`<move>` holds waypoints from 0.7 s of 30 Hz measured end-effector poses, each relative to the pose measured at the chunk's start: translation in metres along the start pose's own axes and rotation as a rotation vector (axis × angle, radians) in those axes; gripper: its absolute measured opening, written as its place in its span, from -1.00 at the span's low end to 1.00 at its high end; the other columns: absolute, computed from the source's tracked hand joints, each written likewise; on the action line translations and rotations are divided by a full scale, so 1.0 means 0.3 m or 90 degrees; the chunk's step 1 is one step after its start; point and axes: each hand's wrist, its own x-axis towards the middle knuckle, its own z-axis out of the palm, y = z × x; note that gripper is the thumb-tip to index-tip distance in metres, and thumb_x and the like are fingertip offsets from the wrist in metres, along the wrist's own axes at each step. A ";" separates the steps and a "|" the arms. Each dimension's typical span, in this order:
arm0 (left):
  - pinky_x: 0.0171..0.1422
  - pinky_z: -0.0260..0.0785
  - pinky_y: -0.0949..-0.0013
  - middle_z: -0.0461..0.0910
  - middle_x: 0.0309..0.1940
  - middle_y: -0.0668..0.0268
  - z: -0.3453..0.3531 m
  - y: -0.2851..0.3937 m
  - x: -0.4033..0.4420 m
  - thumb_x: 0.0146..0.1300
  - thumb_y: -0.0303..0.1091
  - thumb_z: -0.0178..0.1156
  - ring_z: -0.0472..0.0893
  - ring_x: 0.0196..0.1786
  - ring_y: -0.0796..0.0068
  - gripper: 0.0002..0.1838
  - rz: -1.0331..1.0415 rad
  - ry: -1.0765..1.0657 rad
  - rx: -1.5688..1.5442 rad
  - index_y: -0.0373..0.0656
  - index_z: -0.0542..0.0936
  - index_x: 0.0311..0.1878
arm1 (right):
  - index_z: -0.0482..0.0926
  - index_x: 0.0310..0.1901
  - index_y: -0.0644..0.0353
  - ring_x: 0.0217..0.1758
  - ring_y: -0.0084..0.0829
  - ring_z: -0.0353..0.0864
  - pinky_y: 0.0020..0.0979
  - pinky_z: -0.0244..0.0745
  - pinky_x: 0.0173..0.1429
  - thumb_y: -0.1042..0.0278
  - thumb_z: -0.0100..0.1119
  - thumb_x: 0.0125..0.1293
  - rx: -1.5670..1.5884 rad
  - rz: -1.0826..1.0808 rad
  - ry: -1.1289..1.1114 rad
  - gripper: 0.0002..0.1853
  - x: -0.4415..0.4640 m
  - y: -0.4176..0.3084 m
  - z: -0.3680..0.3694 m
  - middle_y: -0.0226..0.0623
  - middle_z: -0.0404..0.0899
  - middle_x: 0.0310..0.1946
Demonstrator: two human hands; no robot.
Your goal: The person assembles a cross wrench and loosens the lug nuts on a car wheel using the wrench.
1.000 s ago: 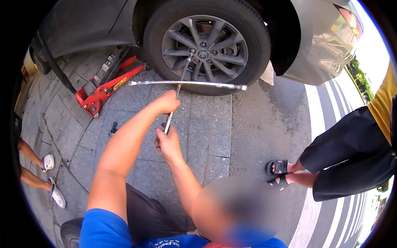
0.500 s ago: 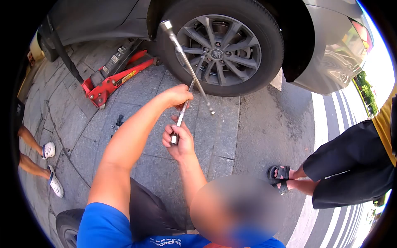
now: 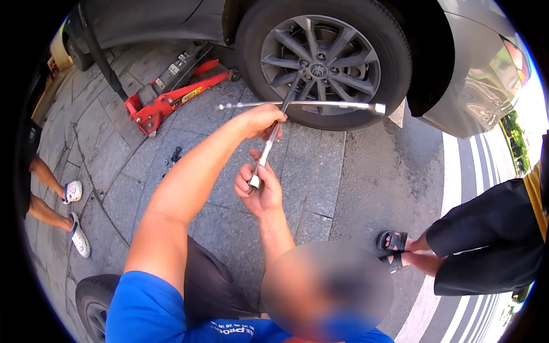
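Note:
A four-way lug wrench (image 3: 343, 104) reaches from the car wheel (image 3: 320, 71) toward me, its far end at a lug nut near the hub. Its crossbar lies nearly level across the lower part of the tire. Just below the wrench's crossing, my left hand (image 3: 262, 121) is closed around the shaft. My right hand (image 3: 260, 188) holds the near end from below, with the socket opening showing beside the thumb. Some fingers of my left hand are hidden behind the shaft.
A red floor jack (image 3: 166, 103) stands beside the car at the left. Small dark parts (image 3: 176, 154) lie on the paving beside my left forearm. A loose wheel (image 3: 96, 303) is at lower left. One person's legs (image 3: 48, 194) are at left, another's (image 3: 480, 240) at right.
The wrench has turned: its crossbar went from nearly level to steeply slanted and back to nearly level. Both hands remain on it. The wheel and jack have shifted right in view.

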 end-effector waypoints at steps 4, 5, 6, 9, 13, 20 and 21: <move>-0.55 0.38 0.23 0.61 -0.52 0.06 0.068 -0.009 0.014 0.23 -0.20 0.15 0.58 -0.57 0.29 -0.68 -0.036 0.062 0.255 -0.34 0.57 -0.29 | 0.38 0.17 0.07 -0.61 -0.56 0.23 -0.56 0.09 -0.58 0.28 0.06 0.35 0.234 0.046 0.005 -0.63 0.014 0.041 -0.090 -0.42 0.36 -0.50; -0.52 0.43 0.22 0.61 -0.50 0.06 0.067 -0.005 0.010 0.21 -0.18 0.18 0.60 -0.55 0.27 -0.68 0.021 0.113 0.538 -0.32 0.57 -0.28 | 0.38 0.12 0.11 -0.63 -0.58 0.23 -0.57 0.07 -0.59 0.29 0.03 0.38 0.004 0.061 0.097 -0.69 0.017 0.035 -0.049 -0.42 0.34 -0.55; -0.48 0.47 0.21 0.62 -0.48 0.06 0.060 -0.006 0.010 0.19 -0.15 0.22 0.62 -0.53 0.24 -0.67 0.083 0.162 0.820 -0.30 0.57 -0.26 | 0.38 0.12 0.11 -0.63 -0.58 0.23 -0.57 0.07 -0.59 0.29 0.03 0.38 0.006 0.058 0.099 -0.69 0.021 0.033 -0.013 -0.42 0.34 -0.55; -0.46 0.50 0.14 0.62 -0.45 0.04 0.053 -0.028 0.035 0.19 -0.17 0.22 0.64 -0.51 0.17 -0.66 0.023 0.154 0.675 -0.34 0.57 -0.31 | 0.36 0.03 0.14 -0.59 -0.55 0.29 -0.56 0.10 -0.57 0.25 -0.06 0.44 -0.488 0.075 0.338 -0.77 0.018 0.023 0.027 -0.39 0.36 -0.54; -0.51 0.47 0.20 0.58 -0.53 0.11 -0.012 -0.036 0.040 0.22 -0.17 0.20 0.60 -0.56 0.23 -0.64 -0.040 0.023 0.005 -0.37 0.51 -0.27 | 0.39 0.07 0.10 -0.53 -0.57 0.26 -0.58 0.15 -0.49 0.21 0.00 0.41 0.080 0.040 0.027 -0.72 -0.001 0.007 0.010 -0.42 0.33 -0.49; 0.11 0.43 0.08 0.59 -0.14 -0.20 0.101 0.045 -0.029 0.12 -0.13 0.29 0.58 0.03 -0.08 -0.50 -0.018 0.171 0.787 -0.45 0.57 -0.09 | 0.42 0.02 0.17 -0.69 -0.60 0.19 -0.54 0.05 -0.64 0.33 0.03 0.37 -0.319 0.060 0.357 -0.76 0.049 0.080 -0.041 -0.52 0.29 -0.57; 0.12 0.43 0.07 0.59 -0.14 -0.19 0.084 0.004 0.004 0.10 -0.17 0.30 0.58 0.02 -0.07 -0.53 -0.008 0.175 0.793 -0.44 0.58 -0.12 | 0.41 0.00 0.19 -0.69 -0.60 0.20 -0.53 0.06 -0.64 0.34 0.03 0.37 -0.513 -0.024 0.372 -0.78 0.064 0.110 -0.097 -0.50 0.28 -0.58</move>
